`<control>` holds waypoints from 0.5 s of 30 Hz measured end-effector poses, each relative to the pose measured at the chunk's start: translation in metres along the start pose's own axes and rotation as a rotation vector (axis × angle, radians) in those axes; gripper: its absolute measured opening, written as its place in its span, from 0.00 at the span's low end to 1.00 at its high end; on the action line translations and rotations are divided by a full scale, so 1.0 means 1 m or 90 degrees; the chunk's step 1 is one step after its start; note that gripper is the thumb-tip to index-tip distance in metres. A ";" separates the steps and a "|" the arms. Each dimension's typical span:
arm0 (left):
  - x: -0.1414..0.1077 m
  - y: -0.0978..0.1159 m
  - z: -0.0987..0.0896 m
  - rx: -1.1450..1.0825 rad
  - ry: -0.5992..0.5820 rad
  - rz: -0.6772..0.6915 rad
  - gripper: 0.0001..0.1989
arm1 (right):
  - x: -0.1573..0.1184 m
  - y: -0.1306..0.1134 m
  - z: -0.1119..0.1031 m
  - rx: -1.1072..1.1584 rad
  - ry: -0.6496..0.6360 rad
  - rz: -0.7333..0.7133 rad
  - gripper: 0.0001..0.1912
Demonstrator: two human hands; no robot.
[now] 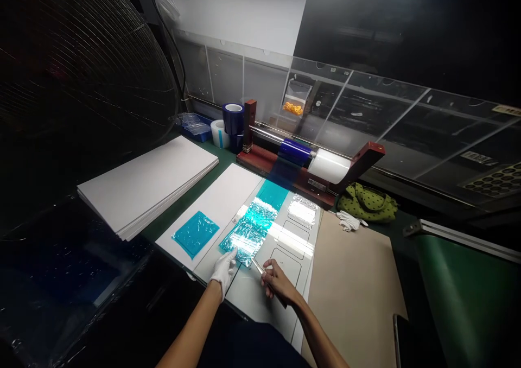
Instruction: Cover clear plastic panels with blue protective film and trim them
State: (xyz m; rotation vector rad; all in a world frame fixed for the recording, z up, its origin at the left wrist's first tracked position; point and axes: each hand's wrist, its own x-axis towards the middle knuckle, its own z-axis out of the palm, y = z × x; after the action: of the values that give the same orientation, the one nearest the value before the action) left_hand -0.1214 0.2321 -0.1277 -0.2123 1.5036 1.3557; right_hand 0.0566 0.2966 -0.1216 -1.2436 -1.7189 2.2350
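Observation:
My left hand, in a white glove, has its fingertips at the lower left edge of a shiny teal film strip. My bare right hand is closed around a slim metal tool, whose tip meets the film's lower corner. The strip runs over a pale board up toward a roll of blue film on a red stand. A separate teal square lies on white sheet at the left. Clear crinkled film rests on the board's upper right.
White sheets are stacked at the left, near a large fan. Tape rolls stand behind. Brown board, a white glove, a green pouch and a green conveyor belt are at the right.

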 end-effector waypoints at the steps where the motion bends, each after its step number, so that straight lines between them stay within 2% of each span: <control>1: 0.000 -0.001 -0.002 -0.001 0.009 0.015 0.10 | -0.002 0.000 -0.001 0.001 0.004 -0.003 0.17; 3: -0.001 -0.002 -0.012 -0.005 0.028 0.047 0.09 | -0.006 0.002 -0.005 0.001 0.014 -0.009 0.18; 6: -0.003 0.009 -0.040 -0.017 0.069 0.099 0.08 | -0.014 0.007 -0.014 -0.001 0.039 -0.009 0.20; 11: 0.003 0.052 -0.101 -0.025 0.138 0.163 0.10 | -0.022 0.015 -0.019 -0.012 0.062 0.010 0.22; 13: 0.008 0.069 -0.119 -0.019 0.156 0.177 0.08 | -0.021 0.017 -0.017 -0.015 0.057 0.016 0.22; 15: 0.016 0.081 -0.130 -0.006 0.162 0.181 0.07 | -0.019 0.018 -0.014 -0.016 0.054 0.013 0.22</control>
State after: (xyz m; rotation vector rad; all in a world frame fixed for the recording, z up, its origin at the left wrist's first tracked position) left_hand -0.2583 0.1627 -0.1151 -0.1876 1.7901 1.6081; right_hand 0.0852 0.2910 -0.1265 -1.3472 -1.7165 2.1449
